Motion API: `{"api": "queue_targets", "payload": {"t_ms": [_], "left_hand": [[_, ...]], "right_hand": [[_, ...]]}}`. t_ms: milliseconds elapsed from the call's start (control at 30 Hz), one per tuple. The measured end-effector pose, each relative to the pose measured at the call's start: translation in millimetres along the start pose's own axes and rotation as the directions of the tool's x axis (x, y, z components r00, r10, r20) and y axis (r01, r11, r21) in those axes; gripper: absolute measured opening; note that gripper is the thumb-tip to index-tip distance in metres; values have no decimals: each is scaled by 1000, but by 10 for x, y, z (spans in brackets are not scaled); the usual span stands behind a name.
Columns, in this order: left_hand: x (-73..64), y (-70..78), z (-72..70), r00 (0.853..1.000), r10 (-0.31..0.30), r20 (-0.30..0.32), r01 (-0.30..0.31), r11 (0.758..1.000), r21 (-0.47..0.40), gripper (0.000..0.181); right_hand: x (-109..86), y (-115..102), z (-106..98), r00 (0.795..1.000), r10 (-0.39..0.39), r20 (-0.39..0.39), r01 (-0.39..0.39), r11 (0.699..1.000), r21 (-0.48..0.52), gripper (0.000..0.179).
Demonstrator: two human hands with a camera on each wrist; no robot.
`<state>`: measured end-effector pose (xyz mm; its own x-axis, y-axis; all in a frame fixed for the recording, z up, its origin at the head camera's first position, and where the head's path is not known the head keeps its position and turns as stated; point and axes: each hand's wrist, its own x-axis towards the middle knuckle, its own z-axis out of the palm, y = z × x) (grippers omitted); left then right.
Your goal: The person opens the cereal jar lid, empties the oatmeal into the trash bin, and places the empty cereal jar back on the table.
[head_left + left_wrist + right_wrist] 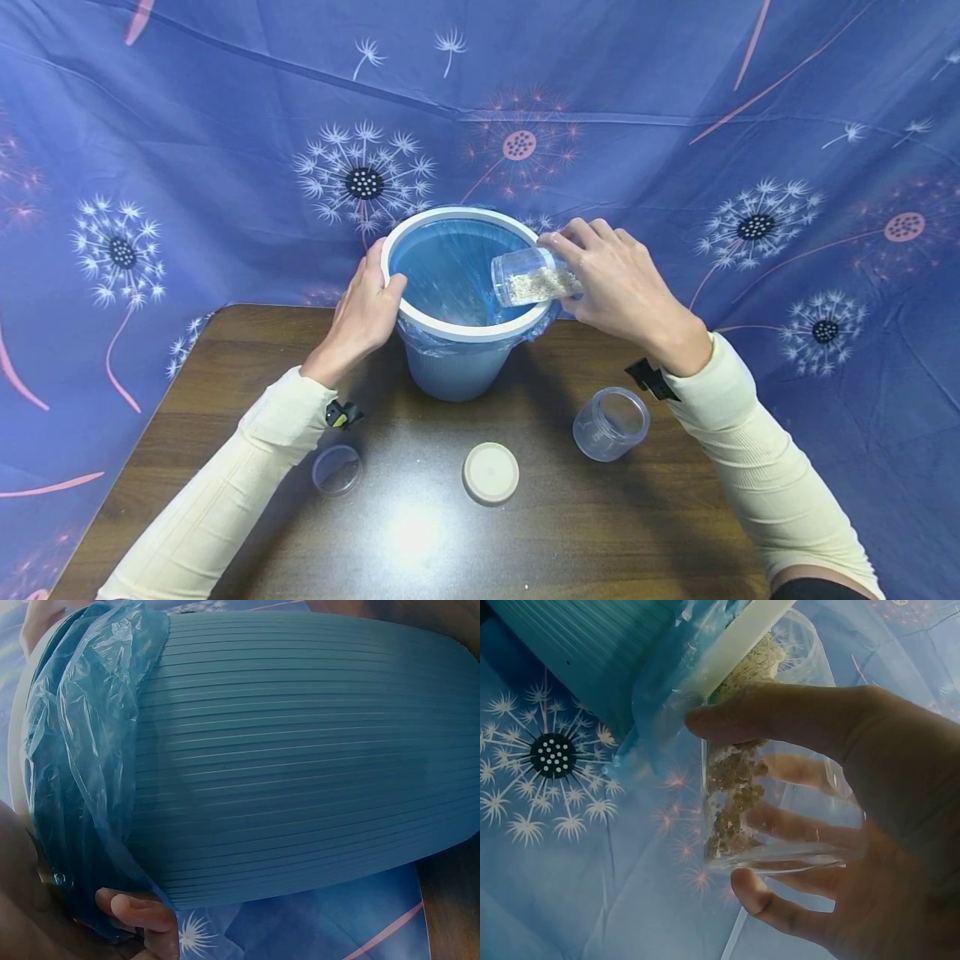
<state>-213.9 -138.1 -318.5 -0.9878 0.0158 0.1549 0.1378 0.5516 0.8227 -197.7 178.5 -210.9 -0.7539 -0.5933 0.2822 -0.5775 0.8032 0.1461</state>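
A blue ribbed trash bin (457, 367) with a white rim stands upright on the table, lined with a thin blue plastic bag (105, 712). My left hand (365, 304) grips the left side of its rim, thumb on top; in the left wrist view its fingertips (146, 915) show below the bag's folded edge. My right hand (618, 279) holds a clear jar (517, 265) tipped nearly on its side, mouth over the bin's right part. Pale crumbly bits (536, 286) lie along the jar's lower wall. In the right wrist view, thumb and fingers wrap round the jar.
On the wooden table (405, 433), a clear empty jar (611, 425) stands at the right and a cream round lid (491, 473) lies in front of the bin. A clear round lid or shallow cup (337, 470) is by the left forearm. Patterned blue cloth (630, 100) hangs behind.
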Motion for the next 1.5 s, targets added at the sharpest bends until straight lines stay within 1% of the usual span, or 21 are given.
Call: {"api": "queue_targets", "payload": {"t_ms": [467,700,900,1133,1500], "left_hand": [[0,0,-4,1000,2,-1,-2,1000,1,69],[1,-1,4,1000,-2,-1,2,1000,3,69],[4,-8,4,1000,1,-9,-1,1000,2,69],[0,2,3,1000,2,-1,-2,1000,2,70],[-1,8,2,1000,6,-9,-6,1000,6,69]], "right_hand": [[11,-15,-8,1000,-2,3,2,1000,-1,74],[-4,5,-29,1000,19,12,-19,1000,4,72],[-7,9,-12,1000,-7,-6,7,1000,2,74],[-3,18,-2,1000,-3,-7,3,1000,3,73],[5,5,-6,1000,-11,-19,12,1000,5,70]]}}
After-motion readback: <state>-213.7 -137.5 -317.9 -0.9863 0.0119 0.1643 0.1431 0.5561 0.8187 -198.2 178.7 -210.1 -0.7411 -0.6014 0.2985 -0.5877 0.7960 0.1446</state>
